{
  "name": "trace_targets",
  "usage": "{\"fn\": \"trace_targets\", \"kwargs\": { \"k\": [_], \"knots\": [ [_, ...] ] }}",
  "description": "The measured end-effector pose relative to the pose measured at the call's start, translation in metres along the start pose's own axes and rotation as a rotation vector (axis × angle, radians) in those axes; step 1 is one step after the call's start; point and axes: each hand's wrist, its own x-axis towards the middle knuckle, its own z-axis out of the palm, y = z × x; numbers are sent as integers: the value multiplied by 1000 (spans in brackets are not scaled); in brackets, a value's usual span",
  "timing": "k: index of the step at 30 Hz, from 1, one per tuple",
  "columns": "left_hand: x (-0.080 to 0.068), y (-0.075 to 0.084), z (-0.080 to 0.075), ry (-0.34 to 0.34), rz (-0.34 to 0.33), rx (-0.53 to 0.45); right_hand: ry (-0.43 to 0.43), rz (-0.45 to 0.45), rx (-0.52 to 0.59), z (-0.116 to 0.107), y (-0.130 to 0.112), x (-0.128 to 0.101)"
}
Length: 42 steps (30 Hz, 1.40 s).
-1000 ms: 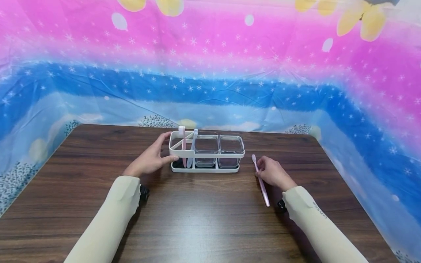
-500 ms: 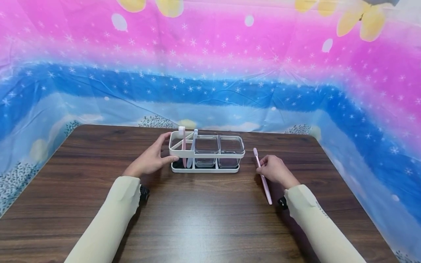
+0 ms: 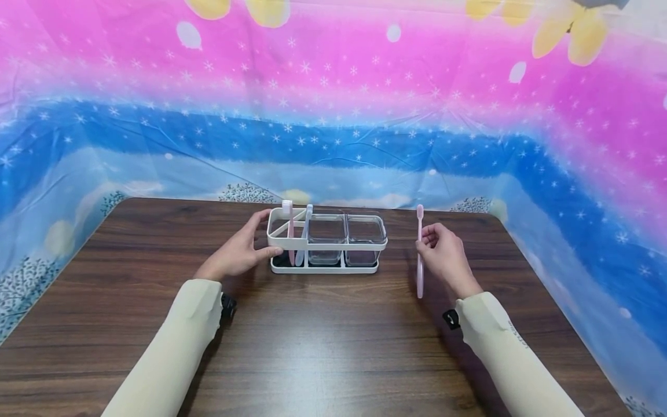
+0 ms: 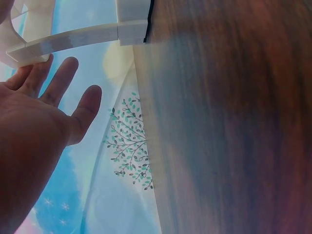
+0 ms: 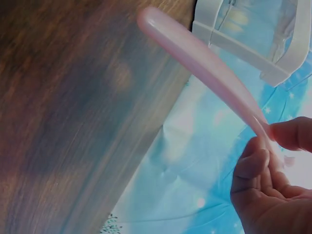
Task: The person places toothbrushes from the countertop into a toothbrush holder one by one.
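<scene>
I saw a dark brown wood-grain surface (image 3: pixel 323 341) with a smooth, faintly sheeny finish. The white rectangular caddy (image 3: pixel 276 234) looked like matt plastic, and its two clear square cups (image 3: pixel 326 230) like glossy transparent plastic. The pale pink toothbrush (image 3: pixel 419 272) had a smooth, slightly glossy plastic handle. The pink-and-blue starred backdrop (image 3: pixel 333 116) looked like thin, creased, shiny sheeting. The cream sleeves (image 3: pixel 172 353) looked like matt cloth.

Staged tabletop setup: wood table (image 3: pixel 323 347) w/ printed starry cloth backdrop (image 3: pixel 333 104) hung around.
</scene>
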Motion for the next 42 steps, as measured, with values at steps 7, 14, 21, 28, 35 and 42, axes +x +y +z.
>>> {"fn": "trace_targets", "kwargs": {
  "k": [7, 14, 21, 28, 35, 42],
  "knots": [
    [0, 0, -1, -4, 0, -7, 121, -132, 77, -2, -8, -3],
    [0, 0, -1, -4, 0, -9, 240, -310, 190, -4, -20, -6],
    [0, 1, 0, -4, -1, -3, 308, -414, 307, -7, -36, -11],
    [0, 0, 1, 2, 0, -1, 316, -467, 360, -15, -67, -27],
    [1, 1, 1, 14, 24, 13, 350, -533, 360, -19, -88, -37],
    [1, 0, 0, 15, 21, 6, 372, -603, 437, -17, -101, -39]
  ]
}}
